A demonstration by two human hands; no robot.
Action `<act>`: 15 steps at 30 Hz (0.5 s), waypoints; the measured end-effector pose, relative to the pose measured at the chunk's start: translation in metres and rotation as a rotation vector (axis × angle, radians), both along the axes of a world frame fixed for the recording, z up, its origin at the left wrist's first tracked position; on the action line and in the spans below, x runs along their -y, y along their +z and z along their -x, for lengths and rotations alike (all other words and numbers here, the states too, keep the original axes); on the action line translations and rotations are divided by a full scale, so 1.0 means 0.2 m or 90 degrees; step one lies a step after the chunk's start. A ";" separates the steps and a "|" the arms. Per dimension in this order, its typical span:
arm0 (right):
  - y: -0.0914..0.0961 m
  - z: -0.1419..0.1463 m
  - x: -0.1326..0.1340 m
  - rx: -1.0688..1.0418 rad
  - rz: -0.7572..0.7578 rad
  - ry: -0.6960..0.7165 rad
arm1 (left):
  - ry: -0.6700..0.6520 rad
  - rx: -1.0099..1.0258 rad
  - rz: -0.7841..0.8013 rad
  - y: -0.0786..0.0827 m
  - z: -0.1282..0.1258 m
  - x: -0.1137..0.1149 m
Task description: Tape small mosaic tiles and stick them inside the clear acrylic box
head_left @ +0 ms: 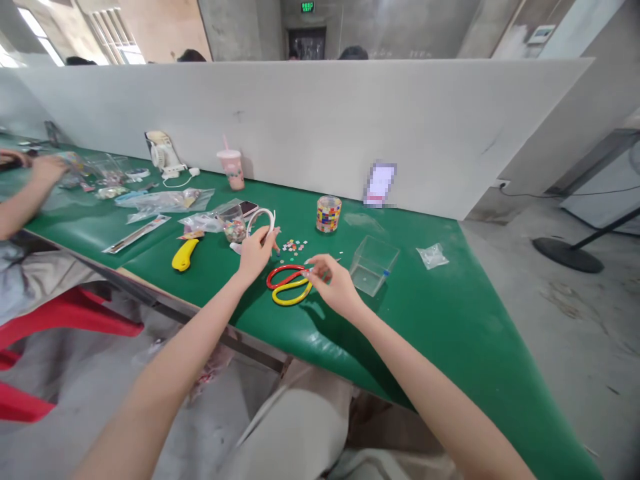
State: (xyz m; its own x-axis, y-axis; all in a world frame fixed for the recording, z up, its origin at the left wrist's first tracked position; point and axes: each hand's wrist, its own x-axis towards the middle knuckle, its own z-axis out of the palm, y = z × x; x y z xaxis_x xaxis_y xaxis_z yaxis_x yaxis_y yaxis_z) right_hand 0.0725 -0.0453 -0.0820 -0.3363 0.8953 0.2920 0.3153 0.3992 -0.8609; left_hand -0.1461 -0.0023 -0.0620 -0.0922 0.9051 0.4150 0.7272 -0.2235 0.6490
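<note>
My left hand (257,248) is closed around a white hairband (264,217), lifted just above the green table (450,320). My right hand (331,280) pinches its fingertips together beside a red hairband (283,275) and a yellow hairband (290,297) that lie on the table; what it pinches is too small to name. Small coloured beads (293,247) are scattered between the hands. A clear plastic box (374,265) stands right of my right hand. A round jar of coloured pieces (329,213) sits behind.
A yellow utility knife (185,254), plastic bags (165,200), a phone (247,207), a pink cup (231,169) and a small fan (161,153) lie left. A small bag (432,255) lies right. Another person's arm (25,193) works at far left. A white partition (310,127) backs the table.
</note>
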 end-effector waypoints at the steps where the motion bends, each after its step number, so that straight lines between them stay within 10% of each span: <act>1: 0.00 0.05 -0.07 0.034 -0.009 -0.031 | 0.010 -0.024 0.006 -0.02 0.02 -0.03; 7: 0.01 0.24 -0.44 0.247 -0.018 -0.163 | 0.067 -0.143 0.038 -0.17 0.11 -0.08; 15: -0.06 0.30 -0.57 0.450 -0.002 -0.206 | 0.126 -0.195 0.057 -0.22 0.15 -0.12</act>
State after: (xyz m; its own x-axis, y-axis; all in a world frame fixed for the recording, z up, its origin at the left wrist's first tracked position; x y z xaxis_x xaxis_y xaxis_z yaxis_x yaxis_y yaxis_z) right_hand 0.0124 0.0688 -0.0947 -0.1657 0.9802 0.1082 0.8903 0.1958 -0.4112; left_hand -0.1756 0.0213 -0.1062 -0.1531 0.9159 0.3711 0.9142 -0.0113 0.4050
